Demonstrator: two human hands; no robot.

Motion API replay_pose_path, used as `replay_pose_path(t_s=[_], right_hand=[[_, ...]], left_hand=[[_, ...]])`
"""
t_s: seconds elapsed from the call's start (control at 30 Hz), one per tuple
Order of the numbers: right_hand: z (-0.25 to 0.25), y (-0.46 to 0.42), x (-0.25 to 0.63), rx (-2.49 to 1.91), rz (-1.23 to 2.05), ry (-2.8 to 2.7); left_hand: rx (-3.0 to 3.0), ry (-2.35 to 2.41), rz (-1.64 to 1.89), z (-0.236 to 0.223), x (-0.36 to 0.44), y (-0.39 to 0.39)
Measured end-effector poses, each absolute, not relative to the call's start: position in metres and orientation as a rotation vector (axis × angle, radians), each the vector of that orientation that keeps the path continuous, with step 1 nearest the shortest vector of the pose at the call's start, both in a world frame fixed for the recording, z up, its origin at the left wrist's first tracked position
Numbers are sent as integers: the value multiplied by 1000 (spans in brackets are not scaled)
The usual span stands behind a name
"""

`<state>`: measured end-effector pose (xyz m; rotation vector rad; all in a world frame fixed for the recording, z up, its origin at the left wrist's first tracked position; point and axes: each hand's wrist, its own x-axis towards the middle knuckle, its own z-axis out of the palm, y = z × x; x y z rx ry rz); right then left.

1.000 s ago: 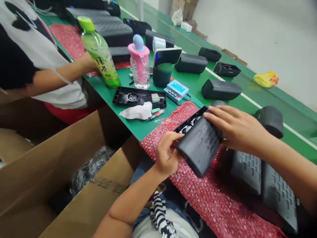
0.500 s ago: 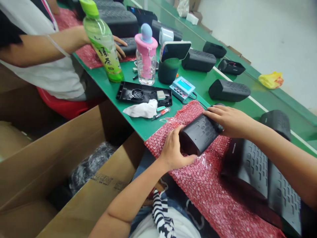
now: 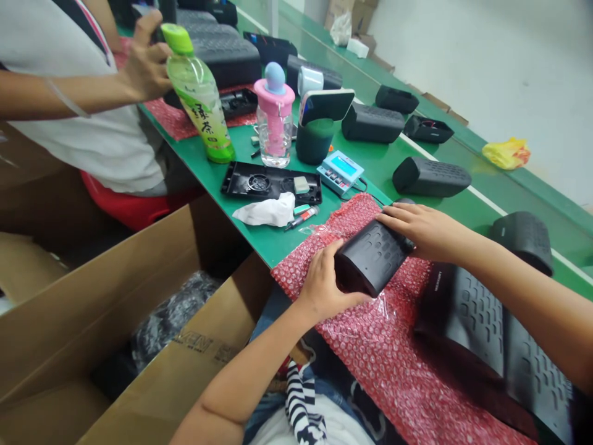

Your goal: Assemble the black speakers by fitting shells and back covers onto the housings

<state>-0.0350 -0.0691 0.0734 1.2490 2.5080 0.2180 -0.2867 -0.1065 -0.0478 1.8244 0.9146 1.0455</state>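
Between the two hands: black casing [image 3: 370,256], slotted face up, apparently resting on red bubble wrap [image 3: 393,352].
Left hand [image 3: 324,281]: clamped round the casing's near end, thumb along the lower edge.
Right hand [image 3: 417,225]: fingers laid over the far end; hold underneath hidden, cannot tell.
Casing handling: judged stiff, moderately weighty, smooth enough to slip; finish probably scuffs. Best held at both ends, palms round the edges.
Right of grip, near side: more black casings [image 3: 479,303], side by side.
Left of grip, beyond: pen [image 3: 303,217], white cloth [image 3: 266,211], black panel [image 3: 241,179], blue meter [image 3: 340,170].
Farther left: green bottle [image 3: 204,105], co-worker's hand [image 3: 151,65] beside it.
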Motion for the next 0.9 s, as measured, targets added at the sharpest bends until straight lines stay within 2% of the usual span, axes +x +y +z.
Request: replay_pose_path(t_s=[0.27, 0.43, 0.6, 0.73, 0.8, 0.9], right_hand=[[79, -67, -43, 1316, 113, 2459], [65, -76, -50, 1461, 59, 2441], [63, -82, -52, 1628, -304, 2416], [98, -89, -39, 1937, -584, 2419], [118, -95, -30, 2202, -498, 2462], [136, -106, -19, 2545, -197, 2459]], left_hand=[[1823, 949, 1010, -45, -288, -106], [1847, 931, 989, -50, -289, -107], [1788, 841, 1104, -57, -290, -101], [1986, 912, 1100, -10, -292, -81], [2220, 912, 1024, 29, -283, -71], [2553, 938, 833, 73, -247, -68]])
